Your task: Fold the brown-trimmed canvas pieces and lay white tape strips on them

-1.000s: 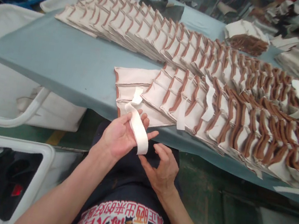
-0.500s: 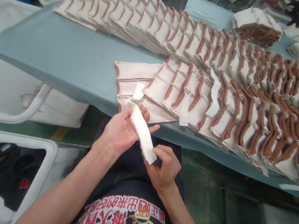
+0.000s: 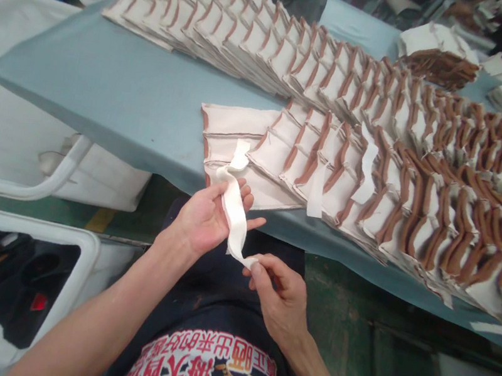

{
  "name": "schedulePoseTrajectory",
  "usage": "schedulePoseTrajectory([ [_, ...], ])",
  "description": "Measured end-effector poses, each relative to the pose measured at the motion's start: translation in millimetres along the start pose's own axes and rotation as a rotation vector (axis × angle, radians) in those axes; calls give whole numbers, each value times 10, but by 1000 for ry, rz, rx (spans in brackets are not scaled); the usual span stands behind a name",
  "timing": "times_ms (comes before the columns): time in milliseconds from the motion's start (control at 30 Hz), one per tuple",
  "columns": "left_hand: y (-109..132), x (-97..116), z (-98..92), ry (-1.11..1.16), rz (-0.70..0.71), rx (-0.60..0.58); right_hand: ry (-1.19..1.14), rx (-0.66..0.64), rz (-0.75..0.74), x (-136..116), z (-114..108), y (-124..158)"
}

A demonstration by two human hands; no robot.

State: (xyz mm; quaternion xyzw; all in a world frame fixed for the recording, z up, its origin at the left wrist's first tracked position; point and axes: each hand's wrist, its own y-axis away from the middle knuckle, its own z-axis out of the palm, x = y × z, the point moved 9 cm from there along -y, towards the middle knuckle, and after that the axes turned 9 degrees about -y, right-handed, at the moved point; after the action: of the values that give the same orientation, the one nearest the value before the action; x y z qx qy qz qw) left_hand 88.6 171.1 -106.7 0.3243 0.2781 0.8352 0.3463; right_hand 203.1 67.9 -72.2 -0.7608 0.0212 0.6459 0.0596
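A white strip (image 3: 234, 208) of tape or fabric runs between my two hands in front of the table edge. My left hand (image 3: 209, 213), palm up, holds it between thumb and fingers, and its far end rests over a cream fabric panel. Pinched in my right hand (image 3: 279, 294) is the strip's near end, which curls and twists there. Just beyond my left hand lie overlapping cream panels (image 3: 242, 122) with brown edges. Two more white strips, a flat one (image 3: 317, 189) and a wavy one (image 3: 367, 168), lie on the panels to the right.
A blue-covered table (image 3: 105, 82) carries a long row of layered cream-and-brown panels (image 3: 237, 33) behind. Stacked pieces (image 3: 437, 49) stand at the back right. White bins (image 3: 91, 251) with dark cloth are at the left. A metal frame (image 3: 371, 359) stands on the floor at right.
My right hand has shifted its grip on the strip's near end, which now bends and twists where it was straighter before. My left hand keeps hold; the view has shifted slightly.
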Motion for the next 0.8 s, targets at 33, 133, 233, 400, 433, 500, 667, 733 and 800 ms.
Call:
schedulePoseTrajectory([
  [33,-6,5,-16,-6,0,11,-58,-8,82,56,13,0],
  [133,-13,23,-49,-11,0,42,-153,-21,203,127,48,-19],
  [233,-7,34,-52,-7,-6,44,-176,-28,248,136,63,-49],
  [400,-8,29,-81,-98,43,46,36,-23,122,-94,-57,-126],
  [433,-15,23,-101,-137,63,56,125,-13,34,-217,-103,-159],
  [500,-33,7,-148,-199,105,80,306,-3,-164,-500,-167,-234],
  [667,-56,-26,-250,-279,179,114,544,61,-443,-1028,-274,-516],
  [733,-50,-30,-272,-308,201,112,569,107,-472,-1134,-308,-656],
  [800,-41,-31,-277,-334,226,98,552,143,-463,-1175,-330,-800],
])
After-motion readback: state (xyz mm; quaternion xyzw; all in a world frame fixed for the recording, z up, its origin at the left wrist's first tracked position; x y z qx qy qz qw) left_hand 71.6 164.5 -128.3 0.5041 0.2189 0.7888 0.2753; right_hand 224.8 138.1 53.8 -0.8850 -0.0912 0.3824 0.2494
